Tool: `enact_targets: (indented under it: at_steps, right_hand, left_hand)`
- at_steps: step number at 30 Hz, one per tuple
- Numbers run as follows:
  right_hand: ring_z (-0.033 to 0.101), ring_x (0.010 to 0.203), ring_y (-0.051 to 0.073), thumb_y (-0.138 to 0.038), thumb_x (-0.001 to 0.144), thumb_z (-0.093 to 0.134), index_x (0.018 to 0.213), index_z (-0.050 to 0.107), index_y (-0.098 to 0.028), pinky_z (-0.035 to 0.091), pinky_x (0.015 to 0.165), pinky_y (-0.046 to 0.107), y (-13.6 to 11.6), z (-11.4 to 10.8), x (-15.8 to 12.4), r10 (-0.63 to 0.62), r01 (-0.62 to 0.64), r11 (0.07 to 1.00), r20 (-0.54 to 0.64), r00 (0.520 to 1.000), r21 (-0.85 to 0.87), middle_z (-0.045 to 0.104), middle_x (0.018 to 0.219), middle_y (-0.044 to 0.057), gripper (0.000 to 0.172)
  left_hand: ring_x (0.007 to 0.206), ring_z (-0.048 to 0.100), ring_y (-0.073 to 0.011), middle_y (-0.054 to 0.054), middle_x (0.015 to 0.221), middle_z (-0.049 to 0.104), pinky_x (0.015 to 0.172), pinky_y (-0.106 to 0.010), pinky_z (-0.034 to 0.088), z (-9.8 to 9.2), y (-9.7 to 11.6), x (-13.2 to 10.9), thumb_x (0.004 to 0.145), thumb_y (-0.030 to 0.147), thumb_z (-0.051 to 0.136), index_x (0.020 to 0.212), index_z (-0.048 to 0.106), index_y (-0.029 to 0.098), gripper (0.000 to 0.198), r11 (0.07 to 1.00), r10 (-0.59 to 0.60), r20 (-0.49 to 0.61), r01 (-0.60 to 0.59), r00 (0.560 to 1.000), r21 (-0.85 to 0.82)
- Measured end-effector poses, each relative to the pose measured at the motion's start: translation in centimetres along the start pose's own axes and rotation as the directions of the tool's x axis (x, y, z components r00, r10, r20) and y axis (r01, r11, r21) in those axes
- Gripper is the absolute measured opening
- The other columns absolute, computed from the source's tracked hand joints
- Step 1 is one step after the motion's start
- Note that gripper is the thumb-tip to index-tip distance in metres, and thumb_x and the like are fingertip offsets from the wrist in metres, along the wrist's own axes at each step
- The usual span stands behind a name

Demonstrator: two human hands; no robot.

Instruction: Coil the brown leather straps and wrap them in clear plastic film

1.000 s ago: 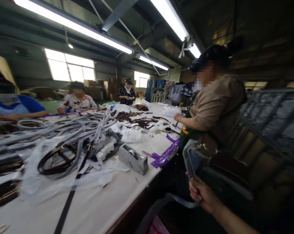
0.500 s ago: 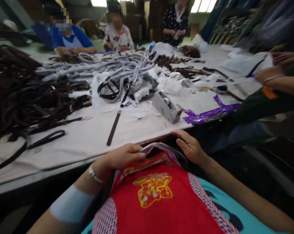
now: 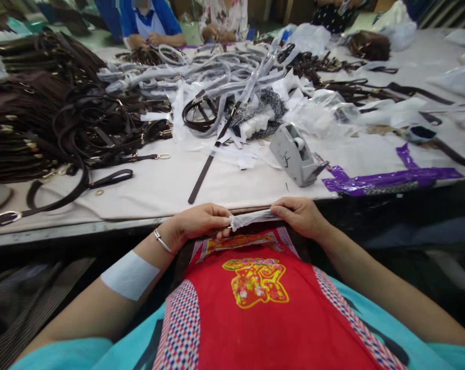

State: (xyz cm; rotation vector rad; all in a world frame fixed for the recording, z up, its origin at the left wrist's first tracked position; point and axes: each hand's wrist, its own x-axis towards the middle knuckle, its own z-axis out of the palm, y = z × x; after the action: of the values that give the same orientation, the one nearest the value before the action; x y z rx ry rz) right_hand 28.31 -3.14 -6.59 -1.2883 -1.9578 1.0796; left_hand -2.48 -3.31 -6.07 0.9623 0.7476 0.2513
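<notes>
At the table's front edge, my left hand (image 3: 211, 220) is closed on one end of a strap wrapped in translucent white plastic (image 3: 252, 218). A small bit of metal shows by its fingertips. My right hand (image 3: 297, 217) pinches the other end of the wrapped strap, which is stretched nearly level between the two hands. What the wrapping covers cannot be made out. Just past the hands a dark brown strap (image 3: 201, 180) lies on the table, pointing towards me. Right of it stands a grey tape dispenser (image 3: 294, 154).
Brown straps with metal clasps (image 3: 97, 128) are piled at the left. Plastic-wrapped straps (image 3: 201, 72) lie tangled mid-table. Purple tape (image 3: 390, 179) covers the edge at right. A crumpled clear bag (image 3: 325, 113) lies behind the dispenser. Several people work across the table.
My hands have drawn closer together, and the right one has closed on the wrapped strap. The pale strip that hung in a loop is now pulled straight. The view has tilted down.
</notes>
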Motion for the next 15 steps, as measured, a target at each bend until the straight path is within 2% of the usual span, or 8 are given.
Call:
enact_targets:
  at_steps: [4, 6, 7, 9, 11, 13, 15]
  right_hand:
    - [0.058, 0.065, 0.015, -0.039, 0.089, 0.061, 0.080, 0.074, -0.016, 0.043, 0.061, 0.025, 0.1, 0.4, -0.1, 0.020, -0.019, 1.000, -0.038, 0.999, 0.016, 0.068, 0.069, 0.001, 0.028]
    - [0.055, 0.063, 0.014, -0.041, 0.089, 0.061, 0.078, 0.073, -0.016, 0.041, 0.059, 0.025, 0.4, 0.7, -0.2, 0.049, -0.047, 0.998, -0.061, 0.997, 0.042, 0.065, 0.067, 0.000, 0.030]
    - [0.053, 0.062, 0.014, -0.042, 0.089, 0.061, 0.078, 0.072, -0.015, 0.040, 0.058, 0.025, 0.6, 0.8, -0.3, 0.069, -0.065, 0.996, -0.072, 0.995, 0.061, 0.063, 0.065, 0.000, 0.031]
    - [0.049, 0.058, 0.012, -0.045, 0.088, 0.062, 0.078, 0.072, -0.015, 0.037, 0.054, 0.024, 1.1, 1.1, -0.3, 0.123, -0.112, 0.987, -0.090, 0.988, 0.116, 0.058, 0.061, -0.001, 0.034]
    - [0.044, 0.054, 0.011, -0.049, 0.087, 0.062, 0.077, 0.071, -0.015, 0.034, 0.050, 0.024, 1.4, 1.5, -0.3, 0.179, -0.158, 0.969, -0.104, 0.978, 0.188, 0.051, 0.057, -0.003, 0.037]
    - [0.040, 0.050, 0.010, -0.053, 0.086, 0.063, 0.076, 0.069, -0.015, 0.030, 0.047, 0.023, 1.7, 1.9, -0.3, 0.225, -0.192, 0.946, -0.104, 0.969, 0.261, 0.047, 0.054, -0.004, 0.040]
    - [0.037, 0.048, 0.009, -0.055, 0.085, 0.064, 0.075, 0.068, -0.015, 0.027, 0.045, 0.023, 1.8, 2.1, -0.3, 0.250, -0.208, 0.927, -0.097, 0.964, 0.313, 0.044, 0.052, -0.005, 0.042]
  left_hand:
    - [0.065, 0.060, -0.0089, -0.005, 0.084, 0.068, 0.062, -0.020, 0.049, 0.6, 0.0, 0.0, 0.083, 0.032, 0.073, 0.103, 0.067, 0.012, 0.028, 0.997, 0.070, -0.065, -0.068, 0.995, 0.030]
    - [0.068, 0.061, -0.0104, -0.005, 0.088, 0.068, 0.064, -0.022, 0.051, 1.2, 0.0, 0.2, 0.084, 0.031, 0.072, 0.112, 0.066, 0.013, 0.034, 0.983, 0.158, -0.166, -0.139, 0.973, 0.124]
    - [0.068, 0.061, -0.0108, -0.005, 0.088, 0.067, 0.064, -0.023, 0.051, 1.5, -0.1, 0.3, 0.084, 0.030, 0.071, 0.117, 0.064, 0.014, 0.037, 0.965, 0.217, -0.234, -0.173, 0.948, 0.197]
    - [0.066, 0.059, -0.0105, -0.003, 0.086, 0.066, 0.062, -0.023, 0.052, 2.2, -0.4, 0.7, 0.085, 0.027, 0.068, 0.123, 0.061, 0.015, 0.041, 0.896, 0.371, -0.363, -0.227, 0.854, 0.381]
    - [0.065, 0.058, -0.0096, -0.003, 0.089, 0.064, 0.061, -0.022, 0.052, 2.7, -0.8, 1.3, 0.085, 0.022, 0.067, 0.124, 0.061, 0.017, 0.040, 0.766, 0.569, -0.412, -0.274, 0.712, 0.582]
    - [0.070, 0.059, -0.0098, -0.006, 0.099, 0.063, 0.060, -0.021, 0.052, 2.9, -1.0, 1.8, 0.086, 0.017, 0.064, 0.119, 0.064, 0.018, 0.033, 0.601, 0.735, -0.350, -0.317, 0.581, 0.734]
    - [0.083, 0.062, -0.0124, -0.010, 0.111, 0.061, 0.063, -0.021, 0.054, 2.9, -0.9, 2.1, 0.088, 0.014, 0.061, 0.112, 0.066, 0.019, 0.025, 0.450, 0.833, -0.248, -0.346, 0.494, 0.823]
